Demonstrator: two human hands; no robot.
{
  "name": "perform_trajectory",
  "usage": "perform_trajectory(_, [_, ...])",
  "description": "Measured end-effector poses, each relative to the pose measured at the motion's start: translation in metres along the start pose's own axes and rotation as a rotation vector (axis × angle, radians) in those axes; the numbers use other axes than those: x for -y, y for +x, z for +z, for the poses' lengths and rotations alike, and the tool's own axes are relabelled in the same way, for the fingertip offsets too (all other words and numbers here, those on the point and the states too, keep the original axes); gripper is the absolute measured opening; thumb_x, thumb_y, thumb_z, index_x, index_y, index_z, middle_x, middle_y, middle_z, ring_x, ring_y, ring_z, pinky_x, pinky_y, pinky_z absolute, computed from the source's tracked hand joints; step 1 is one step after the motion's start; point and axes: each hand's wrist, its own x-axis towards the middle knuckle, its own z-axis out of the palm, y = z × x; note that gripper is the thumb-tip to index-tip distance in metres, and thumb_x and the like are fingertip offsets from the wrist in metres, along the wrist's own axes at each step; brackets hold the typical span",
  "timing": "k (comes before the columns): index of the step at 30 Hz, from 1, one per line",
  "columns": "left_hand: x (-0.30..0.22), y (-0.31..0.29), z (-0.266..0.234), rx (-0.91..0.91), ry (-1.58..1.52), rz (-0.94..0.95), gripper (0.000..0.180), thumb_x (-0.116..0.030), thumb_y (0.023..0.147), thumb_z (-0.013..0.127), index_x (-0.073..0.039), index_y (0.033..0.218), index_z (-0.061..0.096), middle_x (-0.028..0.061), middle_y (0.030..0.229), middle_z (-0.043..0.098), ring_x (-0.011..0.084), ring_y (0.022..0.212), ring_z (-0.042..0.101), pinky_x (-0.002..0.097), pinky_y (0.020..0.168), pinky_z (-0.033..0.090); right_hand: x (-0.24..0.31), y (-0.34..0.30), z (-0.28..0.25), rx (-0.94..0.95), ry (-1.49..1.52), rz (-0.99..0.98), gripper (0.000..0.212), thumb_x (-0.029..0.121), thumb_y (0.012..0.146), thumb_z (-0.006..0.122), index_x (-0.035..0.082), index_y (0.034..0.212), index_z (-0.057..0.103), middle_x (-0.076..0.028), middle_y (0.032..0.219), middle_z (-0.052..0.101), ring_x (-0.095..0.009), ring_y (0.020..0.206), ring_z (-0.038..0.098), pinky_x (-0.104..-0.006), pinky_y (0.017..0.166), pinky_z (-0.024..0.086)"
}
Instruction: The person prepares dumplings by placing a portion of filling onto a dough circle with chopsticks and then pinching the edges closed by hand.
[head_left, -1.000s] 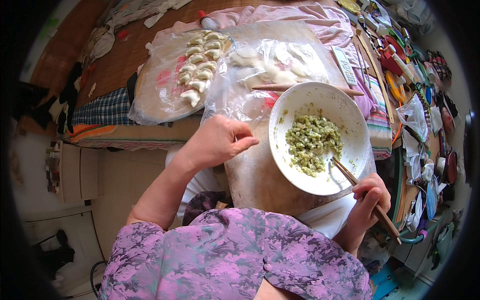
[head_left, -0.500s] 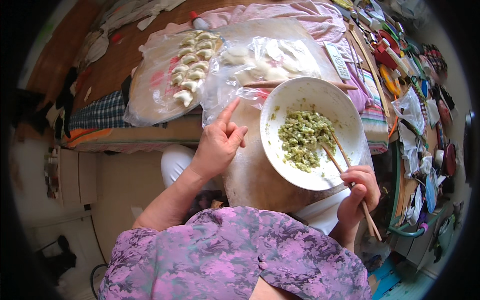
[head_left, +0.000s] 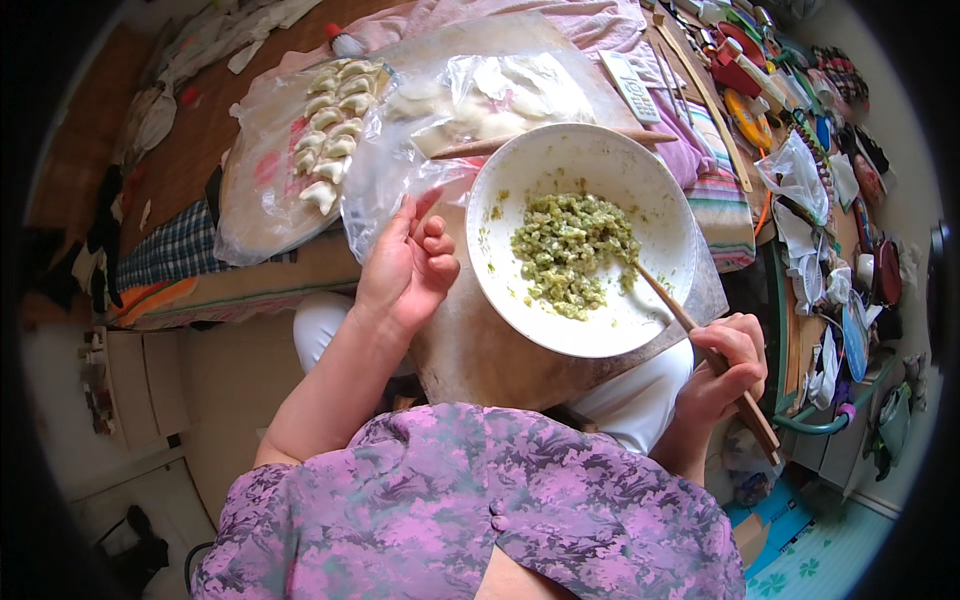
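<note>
My right hand (head_left: 722, 368) grips a pair of wooden chopsticks (head_left: 672, 302), held close together. Their tips touch the chopped green filling (head_left: 575, 250) in a wide white bowl (head_left: 510, 315). Left of the bowl, my left hand (head_left: 408, 265) is raised with its palm turned up and its fingers loosely curled and apart. Nothing shows in it. Behind the bowl lies a wooden rolling pin (head_left: 470, 149), partly hidden by the rim. Pale dough pieces (head_left: 495, 125) rest under clear plastic (head_left: 375, 190) on a floury board (head_left: 470, 350).
Folded dumplings (head_left: 325, 145) stand in rows on a plastic-covered tray (head_left: 255, 205) at the far left. A white calculator-like device (head_left: 628, 85) and a pink cloth (head_left: 600, 25) lie at the back. Tools and bags clutter the right side, beside a long wooden strip (head_left: 705, 100).
My left hand has turned from pointing forward to palm up. The chopsticks, spread before, have come together in my right hand. The whole scene has shifted slightly left in view.
</note>
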Motion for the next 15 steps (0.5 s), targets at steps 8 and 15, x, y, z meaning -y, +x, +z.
perform_trajectory(8, [0.006, 0.004, 0.020, -0.204, 0.314, 0.356, 0.029, -0.024, 0.099, 0.049, -0.003, 0.117, 0.055, 0.0056, 0.096, 0.063, 0.0124, 0.084, 0.060, 0.0270, 0.072, 0.050, 0.014, 0.017, -0.010, 0.056, -0.121, 0.095, 0.054, 0.035, 0.101, 0.039, 0.000, 0.063, 0.053, -0.006, 0.056, 0.051, -0.015, 0.050, 0.046, -0.0272, 0.045, 0.031])
perform_trajectory(15, [-0.005, 0.003, 0.012, -0.227, 0.231, 0.364, 0.025, -0.022, 0.098, 0.052, -0.005, 0.115, 0.058, 0.0048, 0.101, 0.064, 0.0123, 0.083, 0.060, 0.0281, 0.071, 0.050, 0.018, 0.018, 0.004, 0.136, 0.066, 0.089, 0.062, 0.045, 0.100, 0.037, 0.002, 0.060, 0.055, -0.004, 0.054, 0.049, -0.013, 0.049, 0.044, -0.0268, 0.045, 0.029])
